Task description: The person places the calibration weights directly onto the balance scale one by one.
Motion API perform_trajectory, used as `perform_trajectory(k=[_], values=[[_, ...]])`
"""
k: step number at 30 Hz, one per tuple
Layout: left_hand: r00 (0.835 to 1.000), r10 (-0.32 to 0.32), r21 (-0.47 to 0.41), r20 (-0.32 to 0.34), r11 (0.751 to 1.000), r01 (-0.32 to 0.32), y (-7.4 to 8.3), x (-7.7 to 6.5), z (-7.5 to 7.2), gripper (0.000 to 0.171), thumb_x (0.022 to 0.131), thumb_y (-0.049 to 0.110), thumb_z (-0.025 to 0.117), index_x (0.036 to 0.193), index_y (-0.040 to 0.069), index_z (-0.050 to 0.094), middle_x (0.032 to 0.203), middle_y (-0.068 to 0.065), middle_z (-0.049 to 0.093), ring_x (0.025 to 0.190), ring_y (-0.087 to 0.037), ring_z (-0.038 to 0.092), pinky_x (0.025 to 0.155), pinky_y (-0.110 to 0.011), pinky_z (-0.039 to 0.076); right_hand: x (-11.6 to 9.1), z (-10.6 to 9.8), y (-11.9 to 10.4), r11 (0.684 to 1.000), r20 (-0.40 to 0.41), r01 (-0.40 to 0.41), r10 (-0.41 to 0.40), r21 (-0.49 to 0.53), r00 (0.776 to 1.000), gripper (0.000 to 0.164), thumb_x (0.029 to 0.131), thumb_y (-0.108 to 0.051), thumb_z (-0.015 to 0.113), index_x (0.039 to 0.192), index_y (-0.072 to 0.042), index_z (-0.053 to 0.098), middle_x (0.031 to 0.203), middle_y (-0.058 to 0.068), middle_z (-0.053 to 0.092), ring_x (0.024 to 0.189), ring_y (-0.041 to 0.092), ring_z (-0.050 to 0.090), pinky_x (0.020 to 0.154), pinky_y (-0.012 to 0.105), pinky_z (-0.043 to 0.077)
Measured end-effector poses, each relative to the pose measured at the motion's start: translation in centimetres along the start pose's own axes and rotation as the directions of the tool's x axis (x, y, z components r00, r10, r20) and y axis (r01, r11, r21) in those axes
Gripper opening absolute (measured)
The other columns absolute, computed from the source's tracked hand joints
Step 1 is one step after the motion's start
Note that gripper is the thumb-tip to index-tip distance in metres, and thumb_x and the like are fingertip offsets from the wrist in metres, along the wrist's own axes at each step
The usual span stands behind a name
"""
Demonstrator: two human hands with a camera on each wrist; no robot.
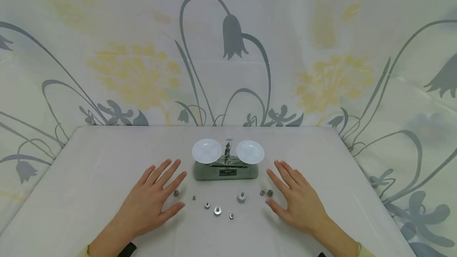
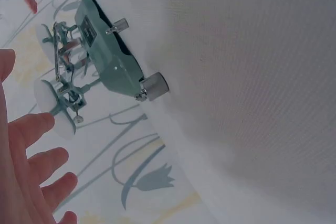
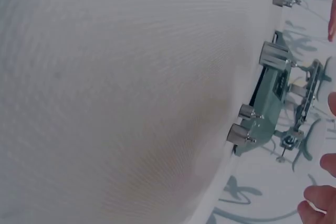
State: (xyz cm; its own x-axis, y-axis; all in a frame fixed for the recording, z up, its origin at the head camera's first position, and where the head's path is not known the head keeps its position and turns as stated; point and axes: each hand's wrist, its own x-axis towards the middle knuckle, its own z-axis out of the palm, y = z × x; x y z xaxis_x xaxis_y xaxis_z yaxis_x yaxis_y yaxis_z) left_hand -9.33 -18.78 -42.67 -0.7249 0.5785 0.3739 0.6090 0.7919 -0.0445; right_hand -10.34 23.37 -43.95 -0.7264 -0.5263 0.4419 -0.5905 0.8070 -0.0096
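A green balance scale (image 1: 226,172) with two white pans, the left pan (image 1: 206,151) and the right pan (image 1: 250,152), stands at the middle of the table. Several metal weights of different sizes lie scattered before it, among them a large weight (image 1: 241,197) and a smaller weight (image 1: 217,210). My left hand (image 1: 151,197), fingers spread and holding nothing, is left of the scale, with one weight (image 1: 176,192) beside its fingers. On the other side my right hand (image 1: 298,201) has its fingers extended, nothing in it, close to two weights, one of them a dark weight (image 1: 270,192).
The white-covered table (image 1: 107,150) ends at a back edge against a hanging floral cloth (image 1: 228,82). Patterned cloth also drapes along both sides. Dark bands (image 1: 127,250) show at the wrists.
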Motion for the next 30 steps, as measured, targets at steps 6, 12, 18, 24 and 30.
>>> perform_trajectory(k=[6,12,18,24,30], values=[[1.000,-0.021,-0.045,-0.010,0.999,0.021,0.1,0.1,0.1,0.063,0.098,0.061,0.047,0.143,0.017,0.056,0.156,-0.006,0.040,0.142,-0.029,0.035,0.112,-0.053,0.027,0.1,-0.1,-0.3,0.993,-0.037,-0.077,0.081,0.085,0.996,0.061,0.094,-0.046,0.063,0.143,-0.011,0.055,0.147,0.008,0.051,0.132,0.029,0.050,0.098,0.048,0.048],[0.995,-0.103,-0.219,-0.012,0.971,0.097,0.2,0.6,0.4,0.045,0.093,0.040,0.068,0.132,0.017,0.066,0.142,-0.003,0.056,0.130,-0.027,0.051,0.106,-0.052,0.040,0.5,0.0,-0.4,0.955,-0.047,-0.203,0.218,0.217,0.975,0.056,0.087,-0.025,0.076,0.139,-0.013,0.059,0.136,0.005,0.062,0.119,0.027,0.062,0.087,0.048,0.054],[0.988,-0.156,-0.359,0.003,0.922,0.147,0.7,1.3,0.8,0.033,0.090,0.028,0.074,0.121,0.019,0.074,0.133,0.002,0.063,0.123,-0.022,0.058,0.099,-0.048,0.048,0.9,0.3,0.2,0.900,-0.065,-0.241,0.283,0.362,0.957,0.046,0.088,-0.011,0.075,0.133,-0.008,0.064,0.124,0.008,0.068,0.108,0.029,0.067,0.084,0.048,0.056],[0.983,-0.178,-0.406,0.050,0.895,0.183,1.3,1.5,1.2,0.030,0.090,0.026,0.074,0.119,0.019,0.075,0.132,0.002,0.064,0.123,-0.022,0.058,0.097,-0.047,0.050,0.8,0.8,0.7,0.866,-0.025,-0.287,0.325,0.409,0.945,0.039,0.090,-0.009,0.073,0.128,-0.008,0.067,0.119,0.007,0.071,0.092,0.031,0.071,0.077,0.049,0.057],[0.977,-0.200,-0.458,0.079,0.863,0.214,1.1,1.7,1.9,0.031,0.091,0.022,0.074,0.121,0.016,0.073,0.131,0.000,0.064,0.121,-0.022,0.059,0.092,-0.045,0.053,0.7,0.8,0.4,0.814,0.049,-0.340,0.361,0.471,0.931,0.026,0.092,-0.010,0.072,0.118,-0.007,0.074,0.113,0.006,0.073,0.090,0.025,0.071,0.073,0.042,0.058]])
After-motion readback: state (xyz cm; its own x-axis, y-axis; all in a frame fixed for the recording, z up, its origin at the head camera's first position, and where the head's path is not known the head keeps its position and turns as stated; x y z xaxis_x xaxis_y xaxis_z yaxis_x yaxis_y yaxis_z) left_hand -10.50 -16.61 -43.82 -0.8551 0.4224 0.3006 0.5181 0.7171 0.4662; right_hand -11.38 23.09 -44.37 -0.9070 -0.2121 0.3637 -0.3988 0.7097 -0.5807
